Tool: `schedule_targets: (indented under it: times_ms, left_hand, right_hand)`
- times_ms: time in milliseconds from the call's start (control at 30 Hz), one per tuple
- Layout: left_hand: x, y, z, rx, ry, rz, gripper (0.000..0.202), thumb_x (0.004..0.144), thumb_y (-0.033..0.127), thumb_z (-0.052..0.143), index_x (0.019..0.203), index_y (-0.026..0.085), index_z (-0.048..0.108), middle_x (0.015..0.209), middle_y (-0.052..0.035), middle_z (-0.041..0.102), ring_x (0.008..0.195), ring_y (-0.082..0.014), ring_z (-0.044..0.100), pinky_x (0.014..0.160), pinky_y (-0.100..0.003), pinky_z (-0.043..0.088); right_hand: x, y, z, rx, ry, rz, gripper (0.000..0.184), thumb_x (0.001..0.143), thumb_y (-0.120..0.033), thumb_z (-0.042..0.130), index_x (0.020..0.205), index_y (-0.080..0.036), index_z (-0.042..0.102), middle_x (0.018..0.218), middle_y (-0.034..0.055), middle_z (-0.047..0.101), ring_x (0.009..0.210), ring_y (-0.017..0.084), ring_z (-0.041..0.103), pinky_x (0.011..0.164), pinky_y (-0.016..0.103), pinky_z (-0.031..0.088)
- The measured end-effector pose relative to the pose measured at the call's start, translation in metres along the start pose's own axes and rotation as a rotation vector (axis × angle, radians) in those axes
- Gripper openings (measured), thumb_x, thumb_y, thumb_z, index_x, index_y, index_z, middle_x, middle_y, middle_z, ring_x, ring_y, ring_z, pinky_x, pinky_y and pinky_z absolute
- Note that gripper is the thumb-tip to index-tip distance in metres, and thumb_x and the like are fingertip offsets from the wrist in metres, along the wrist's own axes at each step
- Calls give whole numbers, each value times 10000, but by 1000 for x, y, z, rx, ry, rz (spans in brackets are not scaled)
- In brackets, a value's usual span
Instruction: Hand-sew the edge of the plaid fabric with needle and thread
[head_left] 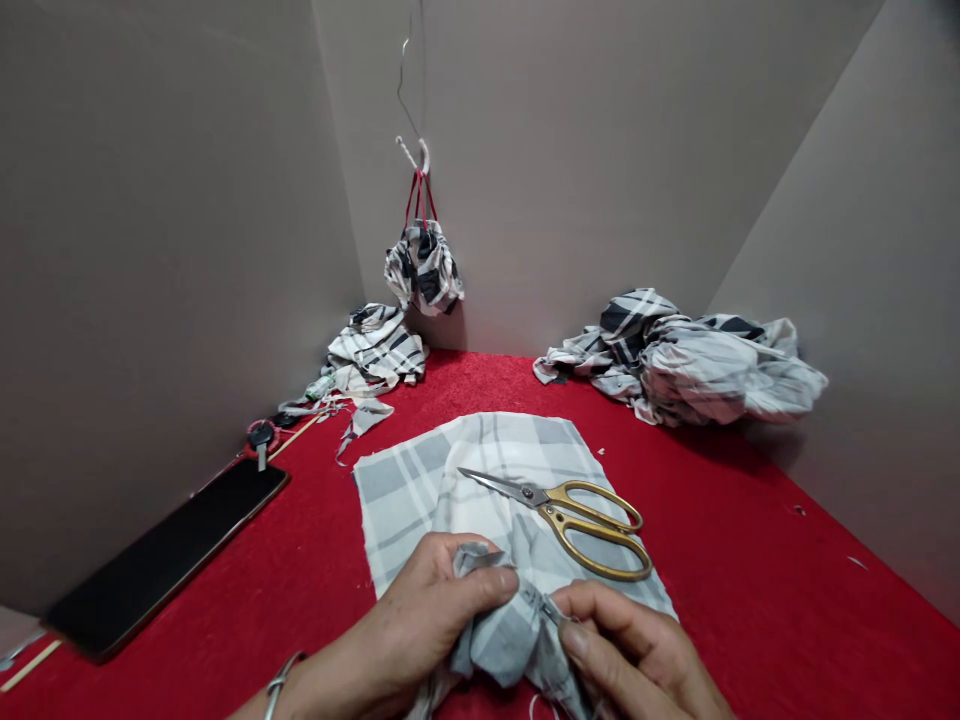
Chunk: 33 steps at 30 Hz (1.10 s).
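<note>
A bunched piece of grey-and-white plaid cloth [501, 640] is gathered between both hands near the bottom centre. My left hand [431, 600] grips it from the left, the thumb pressed over its top fold. On the right, my right hand [637, 645] pinches a narrow gathered edge of the same cloth between thumb and fingers. A small dark detail shows at that pinch, too small to name. Just beyond lies a flat plaid fabric panel [409, 470]. Gold-handled scissors [534, 494] rest on this panel, blades pointing left and slightly parted. A loose white thread hangs below the held cloth.
A phone [172, 555] lies at left beside a key [262, 440] and a thin wooden stick [296, 437]. Plaid scraps [379, 345] pile at back left, below a hanging plaid pouch [426, 265]. More crumpled cloth [697, 365] sits back right. Grey walls enclose the red surface [750, 560].
</note>
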<state>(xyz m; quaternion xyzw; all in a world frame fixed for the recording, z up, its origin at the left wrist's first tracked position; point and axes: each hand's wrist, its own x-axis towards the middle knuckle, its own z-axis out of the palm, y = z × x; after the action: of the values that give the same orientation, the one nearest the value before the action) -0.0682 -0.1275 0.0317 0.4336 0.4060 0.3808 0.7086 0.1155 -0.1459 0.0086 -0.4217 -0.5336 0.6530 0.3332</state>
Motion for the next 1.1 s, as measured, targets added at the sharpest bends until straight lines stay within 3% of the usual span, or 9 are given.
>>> schedule_targets:
  times_ms: [200, 333, 567, 900, 1100]
  left_hand:
    - [2, -2, -1, -17, -22, -6, 209, 719, 270, 585, 578, 143, 497, 500, 37, 420, 434, -63, 335, 433, -197, 263]
    - [1, -2, -1, -32, -28, -20, 190, 702, 262, 592, 579, 140, 513, 495, 32, 436, 428, -68, 360, 431, -197, 287]
    - [1, 0, 0, -65, -11, -65, 170, 669, 249, 600, 567, 132, 531, 483, 37, 431, 425, -67, 358, 435, -199, 288]
    - [1, 3, -1, -120, -55, -79, 180, 655, 263, 640, 585, 119, 559, 516, 19, 469, 454, -70, 378, 457, -194, 300]
    - [-1, 4, -2, -123, -70, -94, 169, 643, 239, 642, 560, 128, 545, 502, 27, 462, 443, -66, 366, 440, -186, 286]
  right_hand:
    - [3, 12, -3, -47, -25, -62, 442, 807, -582, 527, 870, -150, 598, 615, -23, 437, 494, 75, 320, 439, 200, 238]
    - [3, 14, -4, -54, 20, -62, 427, 808, -580, 530, 848, -157, 573, 598, -40, 407, 471, 65, 310, 407, 181, 219]
    - [4, 12, -7, -9, -107, -108, 393, 850, -546, 497, 843, -156, 548, 482, -95, 329, 348, 25, 243, 334, 150, 181]
    - [5, 11, -10, 82, -153, -104, 356, 844, -505, 544, 853, -150, 572, 494, -87, 364, 361, 20, 271, 338, 133, 208]
    - [6, 13, -11, 232, -152, -5, 335, 779, -475, 643, 798, -145, 590, 472, -84, 389, 367, 21, 293, 353, 129, 226]
